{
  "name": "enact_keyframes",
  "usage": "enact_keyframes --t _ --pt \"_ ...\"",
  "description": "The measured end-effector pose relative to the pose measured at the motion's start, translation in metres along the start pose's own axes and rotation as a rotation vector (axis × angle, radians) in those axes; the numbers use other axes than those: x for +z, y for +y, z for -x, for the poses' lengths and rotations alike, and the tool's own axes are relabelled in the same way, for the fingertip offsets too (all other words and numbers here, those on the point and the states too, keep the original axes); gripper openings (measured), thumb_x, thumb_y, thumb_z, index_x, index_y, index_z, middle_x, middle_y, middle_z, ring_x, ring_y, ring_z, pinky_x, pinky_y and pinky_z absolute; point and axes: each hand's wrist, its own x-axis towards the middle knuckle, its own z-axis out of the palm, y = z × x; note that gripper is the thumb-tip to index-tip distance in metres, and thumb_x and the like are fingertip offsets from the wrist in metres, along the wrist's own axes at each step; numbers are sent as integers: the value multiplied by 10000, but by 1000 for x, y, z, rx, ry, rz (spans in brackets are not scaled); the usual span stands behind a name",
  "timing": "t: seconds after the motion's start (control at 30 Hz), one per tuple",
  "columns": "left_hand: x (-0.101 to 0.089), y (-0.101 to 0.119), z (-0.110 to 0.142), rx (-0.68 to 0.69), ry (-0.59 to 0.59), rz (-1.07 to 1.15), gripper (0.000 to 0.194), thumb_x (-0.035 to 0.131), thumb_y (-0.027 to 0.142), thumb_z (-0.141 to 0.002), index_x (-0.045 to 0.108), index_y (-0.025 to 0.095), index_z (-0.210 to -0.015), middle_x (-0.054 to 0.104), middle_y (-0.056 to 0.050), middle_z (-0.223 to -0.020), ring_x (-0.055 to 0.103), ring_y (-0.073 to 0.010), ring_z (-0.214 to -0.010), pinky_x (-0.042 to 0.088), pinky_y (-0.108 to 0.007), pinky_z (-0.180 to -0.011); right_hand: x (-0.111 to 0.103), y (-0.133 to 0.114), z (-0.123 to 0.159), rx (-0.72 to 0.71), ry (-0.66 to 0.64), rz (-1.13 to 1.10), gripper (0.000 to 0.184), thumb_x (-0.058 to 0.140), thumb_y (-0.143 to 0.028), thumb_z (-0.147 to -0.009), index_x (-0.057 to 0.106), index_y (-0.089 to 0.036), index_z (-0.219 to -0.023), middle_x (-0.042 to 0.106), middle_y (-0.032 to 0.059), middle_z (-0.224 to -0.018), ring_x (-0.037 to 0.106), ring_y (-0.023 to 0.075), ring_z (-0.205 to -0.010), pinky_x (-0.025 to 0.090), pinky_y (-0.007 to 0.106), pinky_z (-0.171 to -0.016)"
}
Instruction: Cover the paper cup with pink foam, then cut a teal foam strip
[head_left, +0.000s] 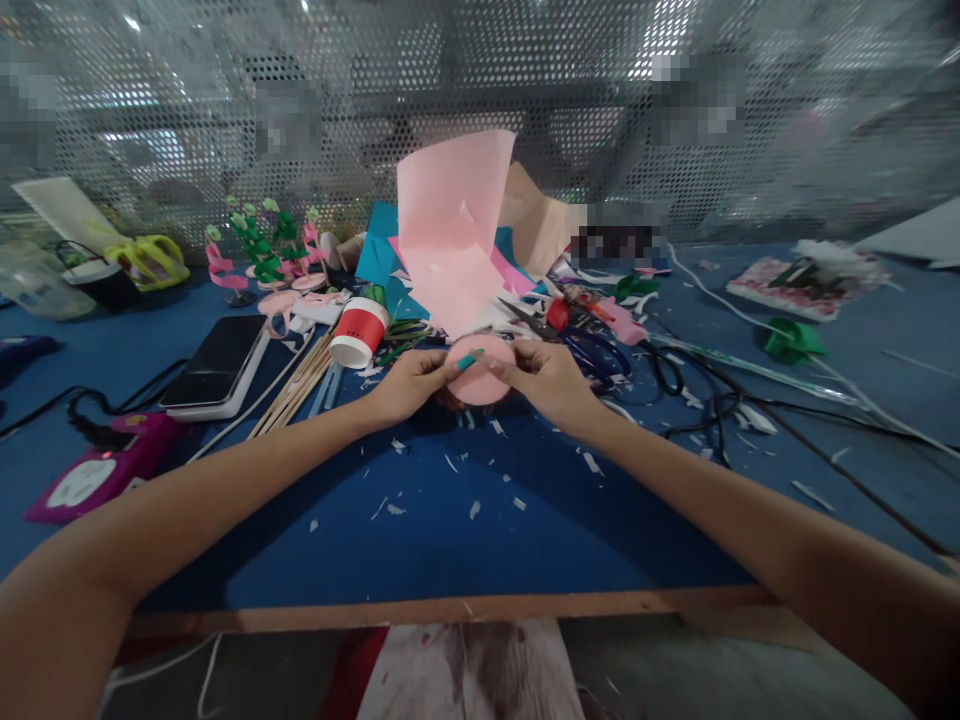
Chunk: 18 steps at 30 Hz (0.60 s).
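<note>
A round pink disc [484,378] is held up between my two hands, just above the blue table. My left hand [416,380] pinches its left rim, thumb across the front face. On the right rim my right hand [551,380] grips in the same way, with the fingers partly behind the disc. A small teal strip [470,361] shows at the left thumb tip; whether it is a loose piece or a nail I cannot tell. Right behind the disc stands a curled sheet of pink paper [454,215]. A red and white paper cup [360,332] lies tipped to the left.
Scissors [596,355] lie among paper scraps at right. Wooden sticks [296,385], a phone [217,365] and a purple power strip [105,465] are at left. Behind them stand small green and pink paper plants [266,245]. Cables [727,390] cross the right side.
</note>
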Motion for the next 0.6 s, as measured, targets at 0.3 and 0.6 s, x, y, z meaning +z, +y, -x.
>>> enact_keyframes --t 0.3,0.6 --pt "-3 -7 -2 48 -28 -38 376 598 497 -722 551 123 -727 622 -6 -563 615 -115 -502 503 -221 -505 -2 -1 -2 -97 29 120 433 584 -591 -678 582 -167 -588 429 -22 -506 384 98 -504 300 248 -460" --pt "-3 -4 -1 42 -8 -36 331 597 454 -741 549 128 -700 620 0 -549 609 -112 -484 493 -214 -486 -2 1 -4 -57 -10 18 376 629 -541 -663 622 -166 -657 548 -2 -593 481 115 -555 392 251 -497"
